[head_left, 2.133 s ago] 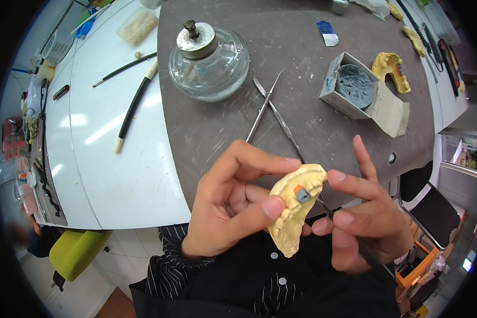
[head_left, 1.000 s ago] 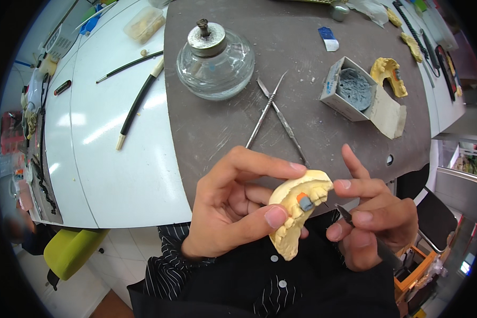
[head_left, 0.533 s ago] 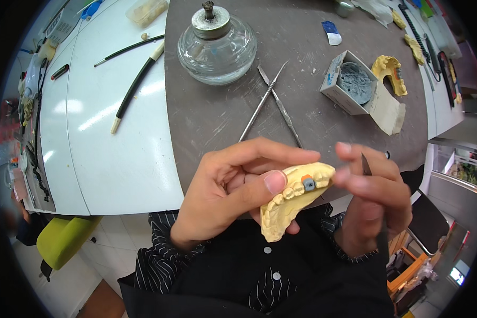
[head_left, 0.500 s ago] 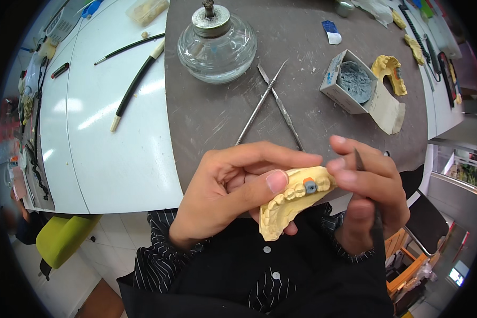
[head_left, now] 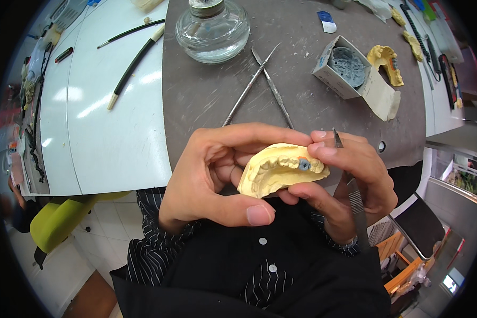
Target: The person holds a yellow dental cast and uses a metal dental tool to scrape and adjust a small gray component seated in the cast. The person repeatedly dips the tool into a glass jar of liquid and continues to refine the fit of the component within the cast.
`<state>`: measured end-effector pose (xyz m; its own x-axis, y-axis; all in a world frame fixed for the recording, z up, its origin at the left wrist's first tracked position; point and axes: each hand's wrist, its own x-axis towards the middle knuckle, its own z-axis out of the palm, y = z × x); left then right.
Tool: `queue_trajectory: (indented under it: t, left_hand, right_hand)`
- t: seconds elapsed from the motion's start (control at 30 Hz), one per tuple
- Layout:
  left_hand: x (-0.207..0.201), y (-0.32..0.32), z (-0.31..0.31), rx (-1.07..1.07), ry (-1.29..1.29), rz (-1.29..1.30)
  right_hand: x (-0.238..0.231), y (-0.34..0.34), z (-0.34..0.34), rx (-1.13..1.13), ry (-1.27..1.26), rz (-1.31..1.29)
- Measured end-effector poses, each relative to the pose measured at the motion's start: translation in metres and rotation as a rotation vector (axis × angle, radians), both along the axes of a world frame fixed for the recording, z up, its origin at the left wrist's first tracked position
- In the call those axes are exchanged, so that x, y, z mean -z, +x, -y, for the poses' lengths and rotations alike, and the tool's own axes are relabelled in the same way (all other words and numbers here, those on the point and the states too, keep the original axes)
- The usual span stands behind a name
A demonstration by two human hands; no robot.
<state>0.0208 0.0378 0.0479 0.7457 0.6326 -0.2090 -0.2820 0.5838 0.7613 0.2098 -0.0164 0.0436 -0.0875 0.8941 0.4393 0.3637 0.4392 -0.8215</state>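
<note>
Dental model [head_left: 259, 168], yellow, held up between both hands, nearer to the body than the crossed metal instruments [head_left: 262, 65] on the grey mat [head_left: 206, 87]. Cupped on its left and far side by the curled left hand [head_left: 193, 168], with thumb stretched out just below; hard to tell whether in contact. Pinched at its right end, beside the grey tooth [head_left: 304, 165], by the right hand [head_left: 375, 177], also gripping a slim metal tool [head_left: 357, 204] with tip pointing away.
</note>
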Motion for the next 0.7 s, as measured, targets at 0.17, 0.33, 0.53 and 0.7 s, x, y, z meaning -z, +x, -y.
queue_trajectory:
  t: [0.17,0.33,0.53,0.7]
  left_hand:
    - [0.006,0.006,0.006,-0.06,0.085,-0.053]
    - [0.002,0.012,0.013,-0.19,0.144,-0.046]
    - [0.011,0.011,0.016,-0.23,0.319,-0.068]
    - [0.011,0.009,0.015,-0.219,0.526,-0.238]
  right_hand:
    - [0.006,-0.007,0.004,0.079,0.039,-0.004]
    - [0.012,-0.018,0.004,0.191,0.117,-0.068]
    - [0.018,-0.022,0.004,0.198,0.106,-0.119]
    - [0.019,-0.023,0.006,0.162,0.087,-0.176]
